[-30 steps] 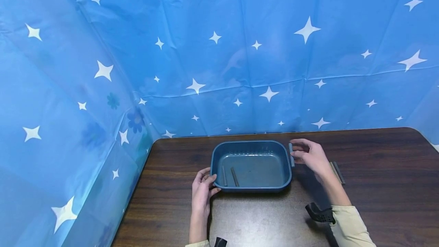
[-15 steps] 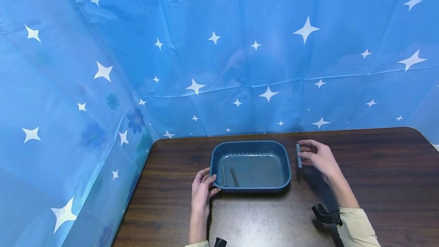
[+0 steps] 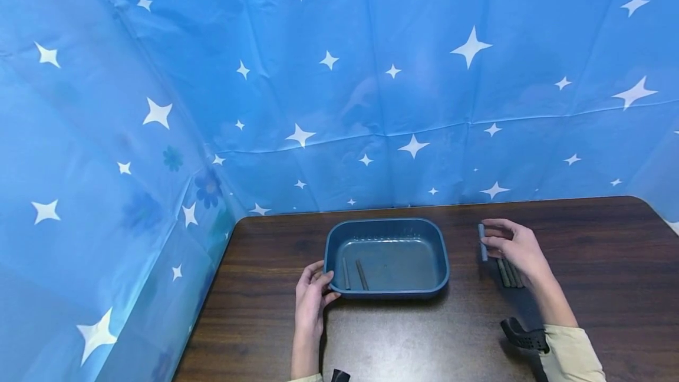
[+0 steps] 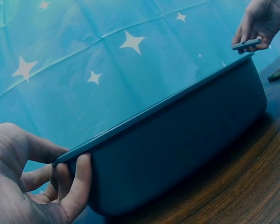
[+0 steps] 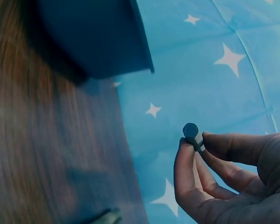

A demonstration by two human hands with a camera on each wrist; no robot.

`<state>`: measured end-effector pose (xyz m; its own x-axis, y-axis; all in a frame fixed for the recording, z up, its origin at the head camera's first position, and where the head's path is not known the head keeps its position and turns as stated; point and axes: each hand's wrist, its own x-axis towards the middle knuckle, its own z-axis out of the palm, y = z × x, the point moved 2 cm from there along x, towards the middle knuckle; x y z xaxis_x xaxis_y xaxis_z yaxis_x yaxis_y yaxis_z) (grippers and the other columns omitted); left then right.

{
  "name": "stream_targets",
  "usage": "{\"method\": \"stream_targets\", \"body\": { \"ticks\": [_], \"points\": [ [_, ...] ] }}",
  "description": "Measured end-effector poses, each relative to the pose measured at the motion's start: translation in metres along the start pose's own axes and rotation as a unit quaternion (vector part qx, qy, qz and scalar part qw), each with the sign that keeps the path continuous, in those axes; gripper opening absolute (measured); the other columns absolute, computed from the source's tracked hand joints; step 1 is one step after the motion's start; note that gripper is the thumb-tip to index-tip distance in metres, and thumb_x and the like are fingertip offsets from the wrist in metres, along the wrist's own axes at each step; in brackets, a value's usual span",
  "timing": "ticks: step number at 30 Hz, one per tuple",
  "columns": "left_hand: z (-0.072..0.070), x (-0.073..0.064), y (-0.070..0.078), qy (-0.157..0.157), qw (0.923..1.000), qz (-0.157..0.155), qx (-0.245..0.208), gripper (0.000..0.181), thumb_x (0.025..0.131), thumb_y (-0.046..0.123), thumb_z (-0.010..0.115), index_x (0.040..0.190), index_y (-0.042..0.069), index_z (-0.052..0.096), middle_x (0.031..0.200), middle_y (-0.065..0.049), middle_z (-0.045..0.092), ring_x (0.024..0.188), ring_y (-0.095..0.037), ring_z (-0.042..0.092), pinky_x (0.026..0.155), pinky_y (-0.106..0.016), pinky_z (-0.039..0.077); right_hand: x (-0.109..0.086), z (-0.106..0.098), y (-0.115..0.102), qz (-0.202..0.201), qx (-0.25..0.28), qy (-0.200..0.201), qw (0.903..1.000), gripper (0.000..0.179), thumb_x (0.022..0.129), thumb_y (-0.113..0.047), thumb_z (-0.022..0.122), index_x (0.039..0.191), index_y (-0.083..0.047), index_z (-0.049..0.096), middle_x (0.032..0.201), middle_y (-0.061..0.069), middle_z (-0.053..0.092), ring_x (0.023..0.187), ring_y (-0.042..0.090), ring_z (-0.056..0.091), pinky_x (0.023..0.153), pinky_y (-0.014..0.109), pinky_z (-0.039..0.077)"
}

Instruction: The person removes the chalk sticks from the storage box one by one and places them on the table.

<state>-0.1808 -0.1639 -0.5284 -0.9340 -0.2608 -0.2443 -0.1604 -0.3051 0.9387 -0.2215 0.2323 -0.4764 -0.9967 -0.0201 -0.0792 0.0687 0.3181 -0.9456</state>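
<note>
A blue rectangular plastic basin point(image 3: 389, 295) stands on the table, and my left hand point(image 3: 310, 298) grips its near left corner at the rim. Inside it, toward the left, lie a pale grey stick point(image 3: 346, 273) and a darker stick point(image 3: 362, 275). To the basin's right my right hand point(image 3: 517, 247) pinches a grey-blue stick point(image 3: 483, 242) between thumb and fingers; in the right wrist view its end point(image 5: 190, 130) looks six-sided. Several greenish-grey sticks point(image 3: 505, 273) lie side by side on the table just below that hand, partly hidden by the hand and forearm.
The dark wood-grain table point(image 3: 254, 311) has rounded far corners. Behind it and along its left side hangs a blue curtain point(image 3: 339, 99) with white stars. A black strap piece point(image 3: 522, 335) sticks out from the right sleeve.
My right hand has moved right, away from the basin's right rim, still holding the stick, and now stands over the other sticks. My left hand and the basin stay put.
</note>
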Motion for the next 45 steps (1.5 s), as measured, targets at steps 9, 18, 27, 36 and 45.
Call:
{"method": "stream_targets", "body": {
  "ticks": [9,18,27,36,45],
  "points": [
    [0.000,-0.002,0.000,-0.005,1.0000,0.000,-0.008,0.042,0.096,0.000,0.062,0.135,-0.007,0.050,0.103,-0.011,0.064,0.073,-0.014,0.063,0.056,-0.022,0.055,-0.005,-0.015,0.009,0.014,-0.016,0.015,0.9997,0.049,0.105,-0.008,0.059,0.145,0.015,0.045,0.132,0.037,0.058,0.085,-0.003,0.065,0.076,0.031,0.061],
    [0.000,-0.001,-0.001,0.004,1.0000,-0.001,0.000,0.040,0.096,0.001,0.062,0.134,-0.006,0.051,0.108,-0.016,0.064,0.074,-0.015,0.063,0.056,-0.022,0.055,-0.009,-0.028,0.018,0.022,-0.041,0.024,0.9986,0.047,0.106,-0.010,0.058,0.142,0.017,0.047,0.124,0.033,0.064,0.082,0.000,0.066,0.074,0.030,0.061],
    [0.000,0.001,-0.002,0.005,1.0000,-0.003,-0.001,0.038,0.096,0.001,0.062,0.132,-0.006,0.052,0.108,-0.017,0.063,0.075,-0.016,0.063,0.057,-0.022,0.055,-0.012,-0.041,0.032,0.031,-0.056,0.037,0.9972,0.047,0.106,-0.010,0.058,0.141,0.019,0.047,0.123,0.034,0.064,0.081,-0.005,0.063,0.073,0.027,0.061],
    [0.000,0.001,-0.001,0.004,1.0000,-0.004,0.000,0.039,0.096,0.001,0.062,0.133,-0.006,0.052,0.109,-0.018,0.063,0.075,-0.016,0.063,0.057,-0.022,0.056,-0.016,-0.051,0.045,0.047,-0.086,0.048,0.9940,0.044,0.105,-0.007,0.058,0.137,0.020,0.049,0.122,0.037,0.062,0.080,-0.002,0.063,0.071,0.026,0.060],
    [0.000,0.000,-0.002,0.002,1.0000,0.001,0.003,0.040,0.096,0.001,0.062,0.134,-0.007,0.052,0.109,-0.018,0.063,0.075,-0.016,0.063,0.057,-0.023,0.056,-0.020,-0.059,0.059,0.055,-0.127,0.066,0.9882,0.039,0.103,-0.006,0.061,0.132,0.019,0.055,0.120,0.039,0.062,0.082,0.013,0.070,0.067,0.029,0.061]
  ]
}}
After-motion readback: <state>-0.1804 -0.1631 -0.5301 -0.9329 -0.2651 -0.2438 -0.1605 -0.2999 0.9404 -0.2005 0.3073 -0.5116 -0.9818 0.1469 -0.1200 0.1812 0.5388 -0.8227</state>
